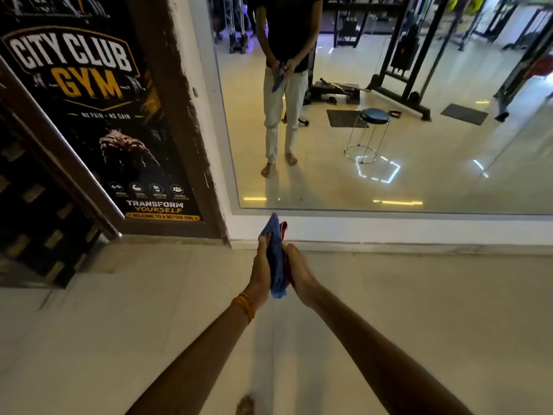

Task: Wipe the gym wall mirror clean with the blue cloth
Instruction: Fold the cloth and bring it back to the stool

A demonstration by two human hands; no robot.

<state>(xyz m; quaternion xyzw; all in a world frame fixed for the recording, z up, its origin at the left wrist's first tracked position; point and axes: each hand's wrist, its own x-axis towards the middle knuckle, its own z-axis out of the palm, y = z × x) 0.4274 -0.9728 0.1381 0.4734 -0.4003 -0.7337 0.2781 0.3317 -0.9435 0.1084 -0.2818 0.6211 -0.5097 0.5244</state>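
Item one: blue cloth (276,260), folded, red-trimmed along one edge, held upright between left grip (261,272) and right grip (300,275), top end protruding past the fingertips. Item two: wall mirror (419,163), beyond both grips, untouched.

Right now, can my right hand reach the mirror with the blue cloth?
Probably yes. The right hand and left hand hold the blue cloth low before the mirror, and nothing stands between them; it must lift past the white ledge.

The cloth (276,265) is held between the left hand (260,274) and the right hand (300,275), before the mirror (419,163); a poster (98,115) is mounted left of it.
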